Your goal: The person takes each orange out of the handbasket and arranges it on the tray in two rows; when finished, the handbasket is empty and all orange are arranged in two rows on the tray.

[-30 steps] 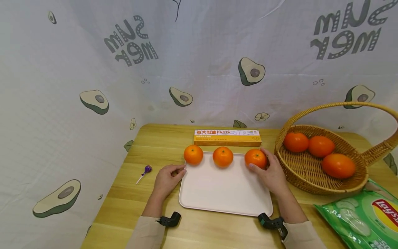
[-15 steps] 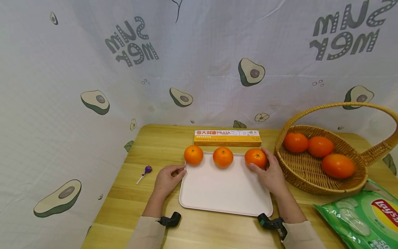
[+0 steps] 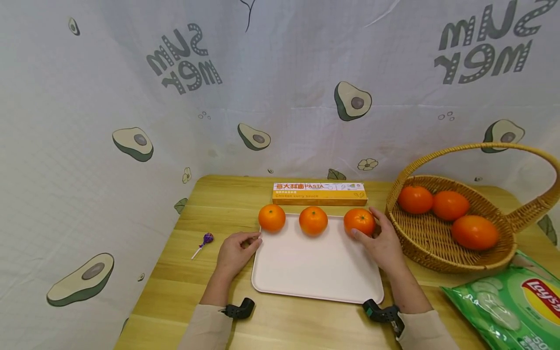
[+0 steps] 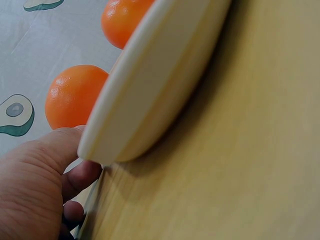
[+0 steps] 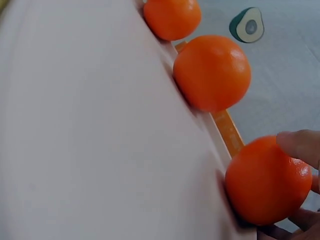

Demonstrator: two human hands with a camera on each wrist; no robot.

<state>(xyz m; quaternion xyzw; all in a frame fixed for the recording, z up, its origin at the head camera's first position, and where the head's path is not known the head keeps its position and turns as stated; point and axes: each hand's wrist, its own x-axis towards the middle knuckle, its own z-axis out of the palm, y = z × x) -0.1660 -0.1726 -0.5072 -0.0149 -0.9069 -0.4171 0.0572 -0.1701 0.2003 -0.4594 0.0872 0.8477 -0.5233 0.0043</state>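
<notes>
Three oranges stand in a row along the far edge of a white tray [image 3: 317, 270]: a left orange [image 3: 272, 218], a middle orange [image 3: 313, 221] and a right orange [image 3: 359, 222]. My right hand [image 3: 382, 244] holds the right orange, thumb on its near side and fingers round its right side; the right wrist view shows the thumb on the orange's skin [image 5: 267, 182]. At the tray's left edge, my left hand [image 3: 236, 252] pinches the rim. In the left wrist view the thumb lies at the tray's corner [image 4: 95, 145], with curled fingers [image 4: 82, 177] below it.
A pasta box [image 3: 320, 194] lies behind the tray. On the right stands a wicker basket [image 3: 430, 245] with a tall handle and three orange-red fruits [image 3: 475, 233]. A green chip bag [image 3: 507, 306] lies before it. A purple lollipop [image 3: 207, 238] lies left.
</notes>
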